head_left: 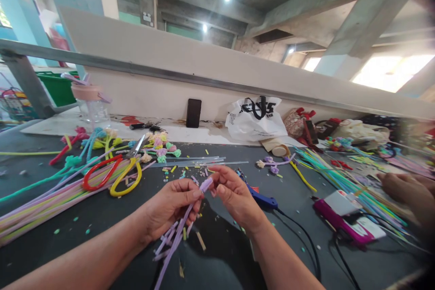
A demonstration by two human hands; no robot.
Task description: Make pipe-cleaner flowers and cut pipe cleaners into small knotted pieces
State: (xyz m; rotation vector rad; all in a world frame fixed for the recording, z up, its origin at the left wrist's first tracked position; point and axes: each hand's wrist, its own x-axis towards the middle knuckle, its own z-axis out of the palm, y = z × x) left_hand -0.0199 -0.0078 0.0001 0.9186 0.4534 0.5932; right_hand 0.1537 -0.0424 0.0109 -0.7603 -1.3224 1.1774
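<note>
Between thumb and fingers, my left hand point(176, 206) pinches a lilac pipe cleaner point(177, 240), whose long tail hangs toward the front edge of the view. My right hand point(234, 197) is closed at its upper end, where a thicker lilac piece point(205, 185) shows between the two hands. Fingers partly hide how that piece joins the stem. Short lilac pieces point(166, 239) lie on the dark table below my left hand. A blue glue gun point(263, 198) rests just right of my right hand, partly behind it.
Scissors point(127, 179) with red and yellow handles lie on bundled pipe cleaners point(44, 208) at left. Fuzzy flowers point(161, 145) and clear sticks point(204, 161) lie ahead. A phone point(193, 113) leans on the back board. At right are a magenta power strip point(343, 222) with cords and another person's hand point(404, 190).
</note>
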